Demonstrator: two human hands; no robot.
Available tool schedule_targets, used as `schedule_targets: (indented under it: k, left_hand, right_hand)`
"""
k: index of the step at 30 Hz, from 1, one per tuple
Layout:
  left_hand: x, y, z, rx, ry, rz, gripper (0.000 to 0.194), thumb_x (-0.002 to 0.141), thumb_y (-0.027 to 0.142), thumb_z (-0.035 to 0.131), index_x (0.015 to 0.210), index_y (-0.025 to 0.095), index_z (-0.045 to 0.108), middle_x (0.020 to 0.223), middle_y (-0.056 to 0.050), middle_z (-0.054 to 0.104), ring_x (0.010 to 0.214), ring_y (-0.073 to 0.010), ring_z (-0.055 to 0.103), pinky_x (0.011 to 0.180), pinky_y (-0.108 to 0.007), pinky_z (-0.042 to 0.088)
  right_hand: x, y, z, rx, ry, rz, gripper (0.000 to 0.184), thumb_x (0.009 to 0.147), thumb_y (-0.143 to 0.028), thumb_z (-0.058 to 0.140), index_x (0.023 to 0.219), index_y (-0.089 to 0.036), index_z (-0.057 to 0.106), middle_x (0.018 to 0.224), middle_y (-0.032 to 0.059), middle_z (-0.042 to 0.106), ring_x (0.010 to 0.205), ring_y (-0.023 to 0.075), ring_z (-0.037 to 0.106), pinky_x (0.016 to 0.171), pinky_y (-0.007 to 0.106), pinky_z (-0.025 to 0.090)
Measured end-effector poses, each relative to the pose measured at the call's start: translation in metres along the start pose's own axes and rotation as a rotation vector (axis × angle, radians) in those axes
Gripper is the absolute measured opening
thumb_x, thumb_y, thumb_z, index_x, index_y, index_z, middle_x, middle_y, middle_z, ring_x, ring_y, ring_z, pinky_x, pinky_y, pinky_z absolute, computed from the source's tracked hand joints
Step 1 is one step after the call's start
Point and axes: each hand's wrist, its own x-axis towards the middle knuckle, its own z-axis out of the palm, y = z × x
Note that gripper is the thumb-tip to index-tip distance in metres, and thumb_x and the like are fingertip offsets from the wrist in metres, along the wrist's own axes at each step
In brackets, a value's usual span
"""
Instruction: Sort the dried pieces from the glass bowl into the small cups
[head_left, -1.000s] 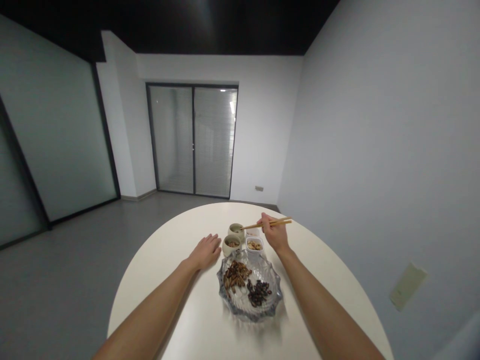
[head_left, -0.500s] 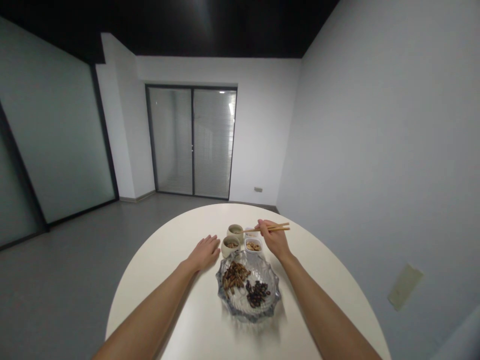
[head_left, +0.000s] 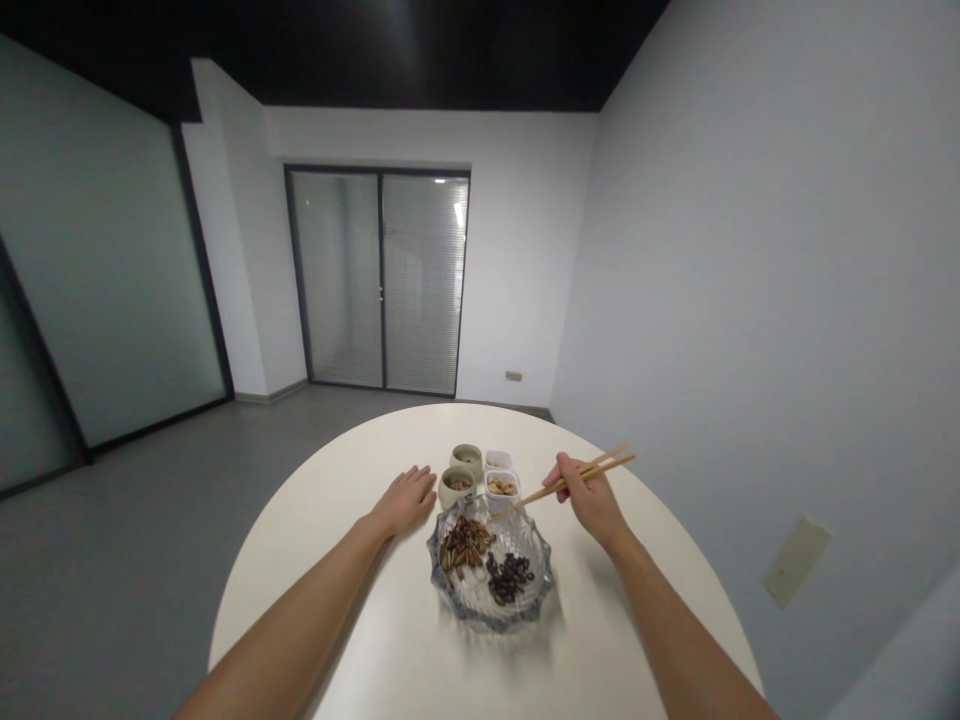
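The left hand (head_left: 403,503) lies open and palm down on the round white bench (head_left: 315,570), gripping nothing, its fingertips just beside the nearer of two small ceramic cups (head_left: 450,497). The second ceramic cup (head_left: 477,468) stands just behind it. Both hold a little food, too small to identify. The cups look stiff, fairly heavy for their size and breakable, and would probably be safest held around the wall.

Next along, a scalloped glass dish (head_left: 546,590) sits on the bench in front of the cups. It holds a heap of brown strips (head_left: 466,545) and, just beside them, a heap of dark pieces (head_left: 508,578). Both look dry, light and perhaps brittle, so a gentle pinch should suit them better than a hard squeeze. The dish looks heavy and fragile, best lifted by its rim.

Behind the dish are two small white square bowls (head_left: 501,497), the front one holding pale-brown pieces. The right hand (head_left: 589,497) is closed around a pair of wooden chopsticks (head_left: 574,480), holding them near their upper ends. Their slim tips hang together above the dish's far edge, touching no food that can be seen.
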Motion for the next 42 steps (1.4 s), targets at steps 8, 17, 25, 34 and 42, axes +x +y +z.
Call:
schedule_targets:
  k: [8, 17, 25, 34, 42]
  left_hand:
    - [0.002, -0.003, 0.004, 0.013, -0.007, 0.004, 0.050, 0.099, 0.040, 0.034, 0.142, 0.019, 0.046, 0.156, -0.011, 0.035, 0.145, -0.0308, 0.028, 0.118, -0.048, 0.024]
    - [0.002, -0.003, 0.004, -0.011, -0.004, 0.002, 0.049, 0.099, 0.040, 0.035, 0.142, 0.021, 0.046, 0.156, -0.011, 0.035, 0.145, -0.0305, 0.028, 0.117, -0.050, 0.024]
    - [0.002, -0.004, 0.003, -0.009, -0.010, 0.003, 0.051, 0.099, 0.041, 0.034, 0.143, 0.019, 0.045, 0.156, -0.012, 0.035, 0.145, -0.0318, 0.028, 0.118, -0.049, 0.024]
    - [0.001, -0.003, 0.002, -0.002, -0.014, 0.000, 0.051, 0.099, 0.040, 0.033, 0.144, 0.018, 0.044, 0.157, -0.012, 0.034, 0.146, -0.0321, 0.026, 0.118, -0.049, 0.024]
    - [0.001, -0.002, 0.004, 0.021, 0.002, 0.006, 0.050, 0.099, 0.039, 0.033, 0.143, 0.018, 0.046, 0.155, -0.012, 0.037, 0.144, -0.0321, 0.030, 0.117, -0.048, 0.026]
  right_hand:
    - [-0.008, -0.017, -0.006, -0.029, -0.181, 0.060, 0.070, 0.090, -0.069, 0.042, 0.049, -0.017, 0.065, 0.036, -0.0024, 0.038, 0.037, 0.0106, 0.038, 0.039, 0.023, 0.028]
    - [-0.013, -0.018, 0.002, -0.021, -0.305, 0.030, 0.067, 0.092, -0.064, 0.044, 0.052, -0.017, 0.068, 0.038, -0.0019, 0.041, 0.038, 0.0104, 0.038, 0.039, 0.022, 0.028]
    - [-0.011, -0.014, 0.000, 0.010, -0.153, 0.010, 0.066, 0.092, -0.064, 0.044, 0.054, -0.016, 0.068, 0.040, -0.0004, 0.044, 0.039, 0.0116, 0.041, 0.040, 0.023, 0.031]
    - [-0.019, -0.024, 0.014, -0.004, -0.406, -0.088, 0.059, 0.095, -0.058, 0.046, 0.065, -0.015, 0.072, 0.053, 0.0036, 0.059, 0.049, 0.0133, 0.050, 0.047, 0.023, 0.039]
    - [-0.016, -0.027, -0.003, -0.083, -0.345, -0.108, 0.066, 0.095, -0.062, 0.044, 0.055, -0.015, 0.067, 0.048, 0.0040, 0.057, 0.047, 0.0123, 0.049, 0.047, 0.023, 0.037]
